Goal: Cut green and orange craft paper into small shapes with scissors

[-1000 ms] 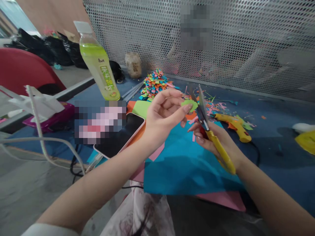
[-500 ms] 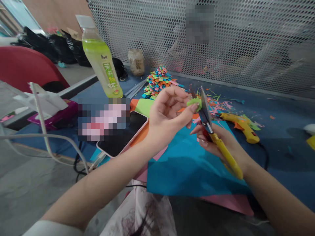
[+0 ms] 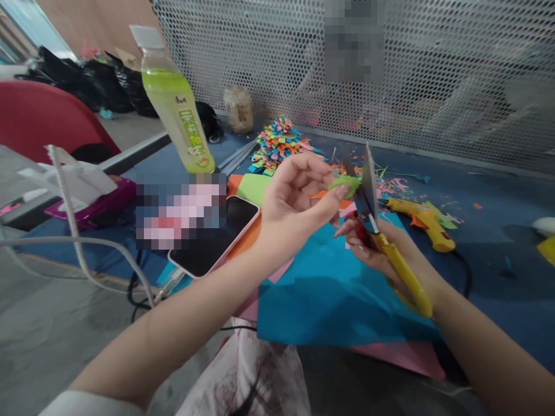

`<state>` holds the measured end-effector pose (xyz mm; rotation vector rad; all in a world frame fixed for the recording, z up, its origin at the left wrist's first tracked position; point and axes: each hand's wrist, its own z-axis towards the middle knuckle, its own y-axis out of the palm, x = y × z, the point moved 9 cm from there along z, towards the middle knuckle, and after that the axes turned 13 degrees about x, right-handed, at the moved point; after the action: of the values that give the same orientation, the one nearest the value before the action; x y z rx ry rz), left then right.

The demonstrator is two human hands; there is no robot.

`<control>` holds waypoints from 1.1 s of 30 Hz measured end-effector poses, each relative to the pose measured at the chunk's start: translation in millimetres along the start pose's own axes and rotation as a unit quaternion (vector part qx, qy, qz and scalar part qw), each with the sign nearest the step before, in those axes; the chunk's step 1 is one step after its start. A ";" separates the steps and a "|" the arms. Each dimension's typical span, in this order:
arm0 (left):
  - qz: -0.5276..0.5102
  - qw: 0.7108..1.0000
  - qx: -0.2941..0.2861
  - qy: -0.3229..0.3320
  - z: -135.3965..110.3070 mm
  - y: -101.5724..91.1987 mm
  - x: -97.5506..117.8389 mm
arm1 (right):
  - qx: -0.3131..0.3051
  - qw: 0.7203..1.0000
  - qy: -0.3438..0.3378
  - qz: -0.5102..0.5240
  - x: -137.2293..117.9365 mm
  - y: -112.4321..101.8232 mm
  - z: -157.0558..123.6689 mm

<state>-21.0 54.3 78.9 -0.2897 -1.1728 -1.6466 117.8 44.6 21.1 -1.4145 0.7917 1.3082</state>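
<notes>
Bottle (image 3: 177,110) with Chinese label, 柚 legible, left of blue sheet (image 3: 321,300), glue gun (image 3: 427,224) right of it, left hand (image 3: 297,193) pinching green paper (image 3: 339,183) above it, right hand (image 3: 411,254) gripping spread scissors (image 3: 392,254)

left hand (image 3: 297,199): pinched | right hand (image 3: 406,245): curled | forearms (image 3: 195,309): angled inward

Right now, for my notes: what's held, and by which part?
Left hand: green paper piece, pinched at its edge. Right hand: yellow-handled scissors, by the handles.
</notes>
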 end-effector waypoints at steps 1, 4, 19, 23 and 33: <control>-0.003 1.000 0.001 -0.001 -0.1 -0.2 0.2 | 0.000 1.000 0.001 -0.002 0.8 -0.4 0.1; 0.007 1.000 -0.005 0.021 0.2 0.4 3.1 | -0.002 1.000 0.004 -0.011 2.6 -0.6 0.6; 0.050 0.998 0.004 0.037 -0.9 -2.0 2.0 | 0.005 1.000 0.007 -0.001 -1.9 0.5 0.2; 0.020 1.000 -0.004 0.010 -0.8 0.5 0.3 | 0.003 1.000 0.003 -0.001 -2.7 1.2 0.4; 0.025 1.000 -0.001 0.005 0.3 -0.4 0.2 | 0.009 0.999 -0.010 -0.036 -6.8 -0.5 0.9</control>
<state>-21.5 54.4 79.0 -0.3098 -1.1468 -1.6043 116.6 44.5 27.9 -1.4009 0.7322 1.2556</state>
